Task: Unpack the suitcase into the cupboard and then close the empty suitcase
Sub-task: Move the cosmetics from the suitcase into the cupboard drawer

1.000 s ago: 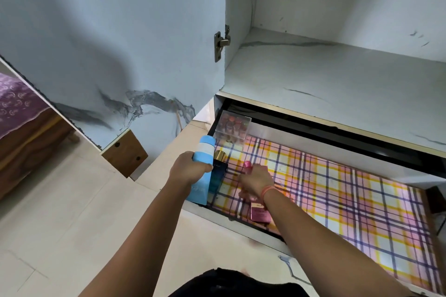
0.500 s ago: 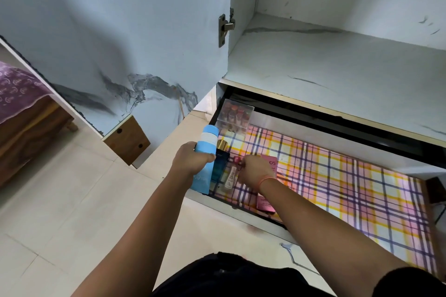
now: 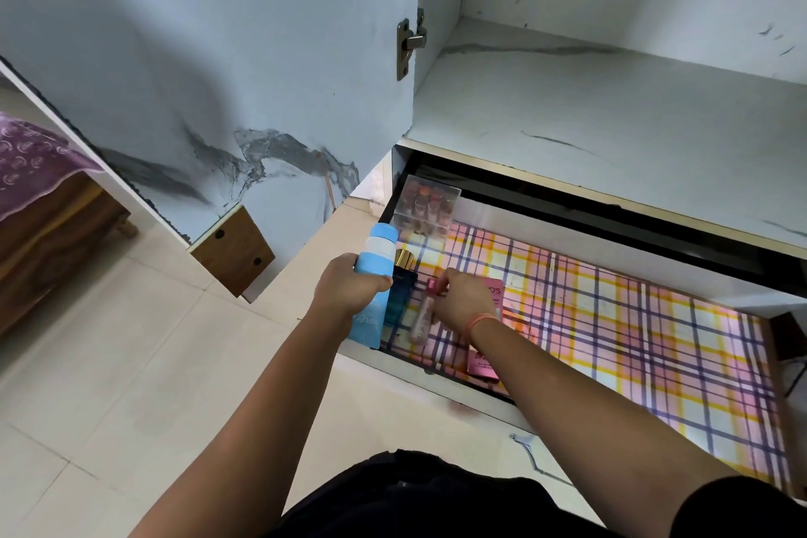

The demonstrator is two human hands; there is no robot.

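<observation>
Left hand (image 3: 349,295): I log it wrapped round the blue bottle (image 3: 377,251), at the drawer's (image 3: 441,373) left front corner. Right hand (image 3: 463,301): pinching the pink-capped tube (image 3: 421,319), which lies lengthwise toward me.

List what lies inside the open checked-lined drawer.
Clear plastic box of small bottles, dark blue gold-capped perfume bottle, slim pink-capped tube, pink carton. The right hand partly covers tube and carton.

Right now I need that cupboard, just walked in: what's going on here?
A person is loading toiletries into the open plaid-lined drawer. The left hand grips a light blue bottle at the drawer's front left corner. The right hand pinches a pink-capped tube lying beside a dark blue perfume bottle. A clear organiser sits at the back left.
</observation>
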